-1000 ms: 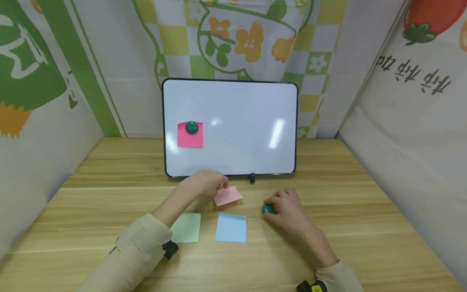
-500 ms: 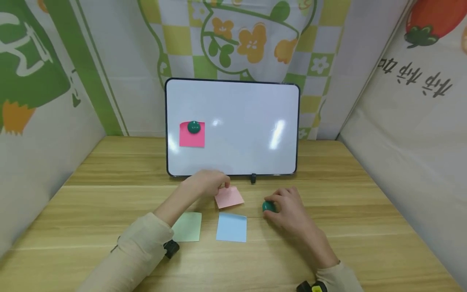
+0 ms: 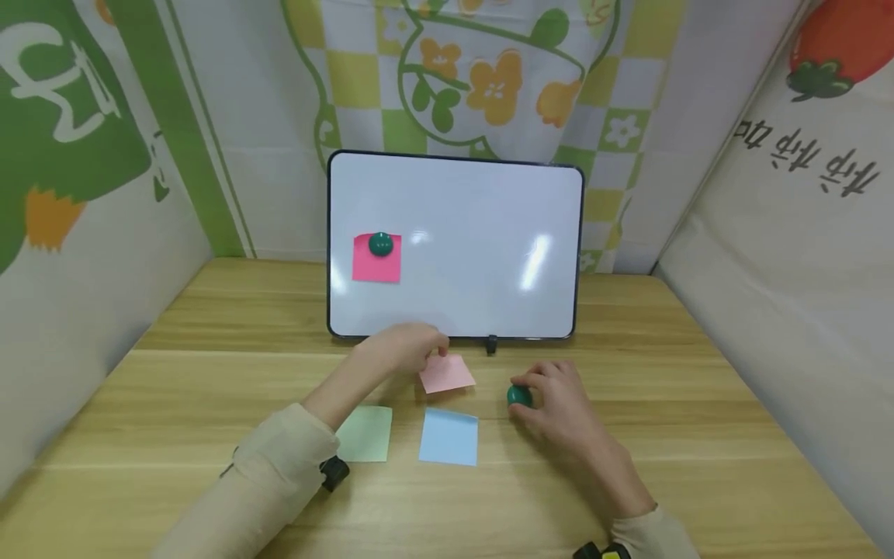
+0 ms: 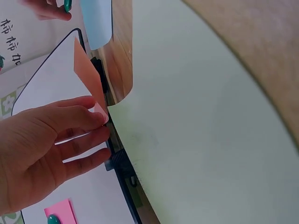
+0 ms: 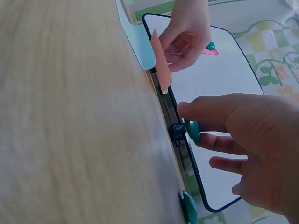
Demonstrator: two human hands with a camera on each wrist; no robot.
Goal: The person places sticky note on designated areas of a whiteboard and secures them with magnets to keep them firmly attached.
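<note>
My left hand (image 3: 401, 347) pinches a pale pink sticky note (image 3: 448, 374) by its edge, just in front of the whiteboard (image 3: 482, 248). In the left wrist view the note (image 4: 88, 70) stands out from between thumb and fingertips. Further right, my right hand (image 3: 559, 404) holds a green round magnet (image 3: 519, 395) between thumb and fingers, low over the table. The right wrist view shows this magnet (image 5: 192, 130) in the pinch, partly covered by the fingers. On the board, a second green magnet (image 3: 380, 244) sits on a bright pink sticky note (image 3: 377, 268).
A light green note (image 3: 366, 435), partly behind the left forearm, and a blue note (image 3: 449, 439) lie on the wooden table (image 3: 698, 435). Another green round piece (image 5: 189, 207) shows low in the right wrist view. A black clip (image 3: 492, 344) sits at the board's lower edge.
The head view has shifted slightly, so everything appears a little further right. Both hands keep their holds, and the pale pink note has tilted only slightly.
</note>
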